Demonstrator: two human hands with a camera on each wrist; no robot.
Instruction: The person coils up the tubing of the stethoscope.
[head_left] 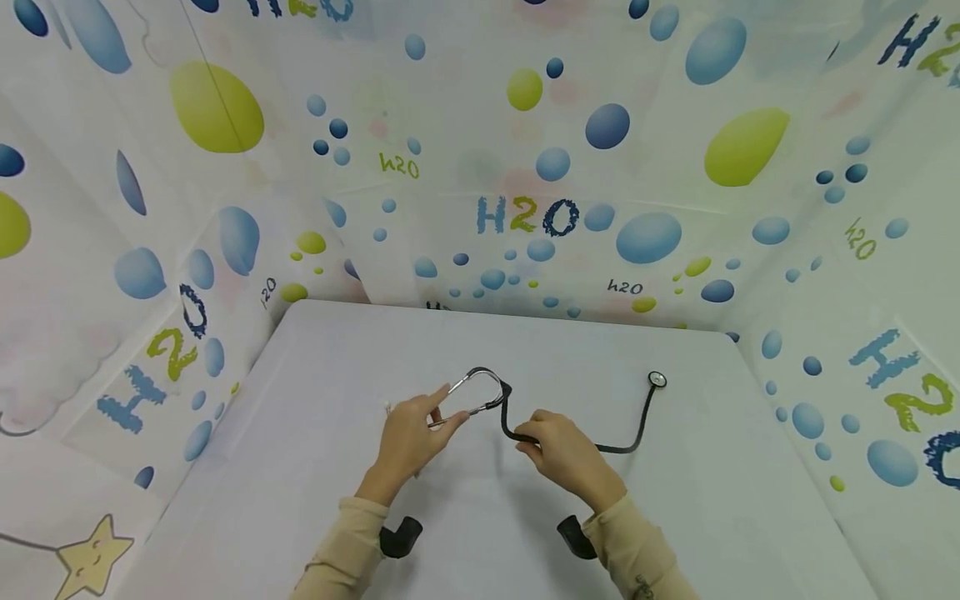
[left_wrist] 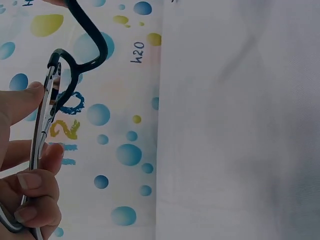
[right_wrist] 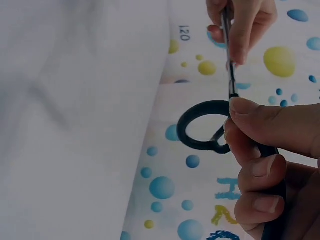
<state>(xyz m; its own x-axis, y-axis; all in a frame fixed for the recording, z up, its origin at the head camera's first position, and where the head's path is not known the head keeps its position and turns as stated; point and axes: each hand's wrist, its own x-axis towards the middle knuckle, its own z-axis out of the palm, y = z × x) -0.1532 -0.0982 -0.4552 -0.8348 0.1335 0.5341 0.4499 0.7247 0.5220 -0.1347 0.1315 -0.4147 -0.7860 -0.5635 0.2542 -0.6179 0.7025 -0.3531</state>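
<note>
A stethoscope with black tubing [head_left: 637, 437] and silver metal ear tubes [head_left: 459, 386] is held up between both hands over the white table. My left hand [head_left: 412, 433] grips the metal ear tubes, its fingers curled round them in the left wrist view. The black Y-shaped fork [left_wrist: 75, 65] of the tubing rises above that hand. My right hand [head_left: 562, 454] pinches the black tube between thumb and fingers, and the tube runs on through its curled fingers in the right wrist view. Beyond the right hand the tubing bends up to the round chest piece [head_left: 657, 380].
The white table [head_left: 360, 342] spreads beneath both hands. A printed backdrop [head_left: 450, 108] with blue and green drops rises behind it and at both sides. Dark wrist-camera mounts [head_left: 401, 537] sit beside the beige sleeves [head_left: 348, 542].
</note>
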